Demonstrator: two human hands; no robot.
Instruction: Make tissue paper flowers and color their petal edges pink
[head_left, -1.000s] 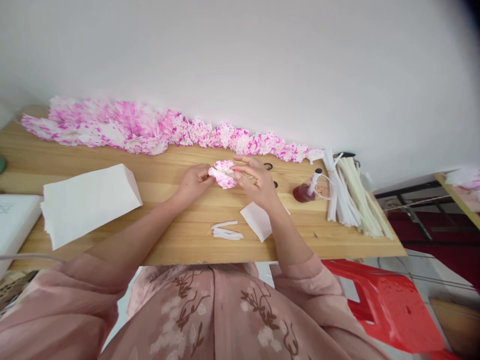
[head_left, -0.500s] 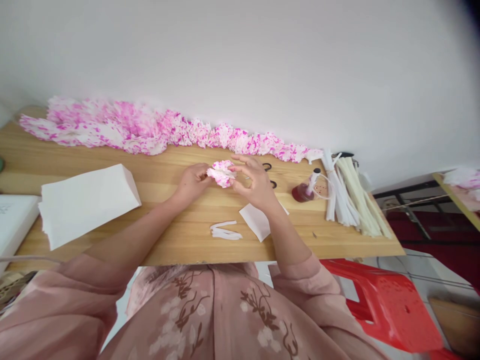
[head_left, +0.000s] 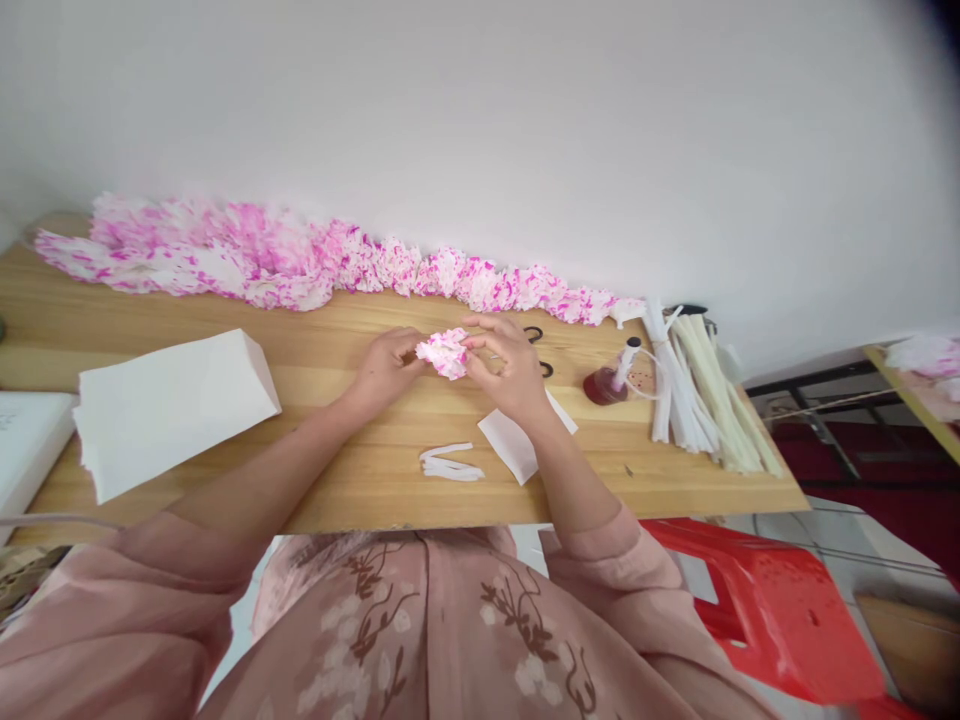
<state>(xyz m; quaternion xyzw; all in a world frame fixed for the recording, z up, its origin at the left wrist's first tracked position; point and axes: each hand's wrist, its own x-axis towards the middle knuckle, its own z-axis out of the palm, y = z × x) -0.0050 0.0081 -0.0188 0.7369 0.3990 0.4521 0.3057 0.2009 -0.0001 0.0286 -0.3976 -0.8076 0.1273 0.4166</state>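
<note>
A ruffled pink-and-white paper flower (head_left: 444,354) is held above the wooden table (head_left: 360,470). My left hand (head_left: 390,362) pinches it from the left. From the right, the thumb and a finger of my right hand (head_left: 510,362) grip its edge, with other fingers raised. Partly hidden behind the right hand lie scissors (head_left: 534,334), their black handle loops showing. Below that wrist is a white paper sheet (head_left: 508,445). Thin white strips (head_left: 451,463) rest to its left.
A long row of similar paper flowers (head_left: 277,255) lines the wall. At left are a stack of white paper (head_left: 172,410) and a white box (head_left: 30,440). A bottle of dark red liquid (head_left: 606,386) and bundled pale strips (head_left: 712,400) stand right. Beyond is a red stool (head_left: 802,610).
The paper flower has turned slightly and its petals look more bunched. My right fingers have closed in on its right edge; my left hand has barely moved.
</note>
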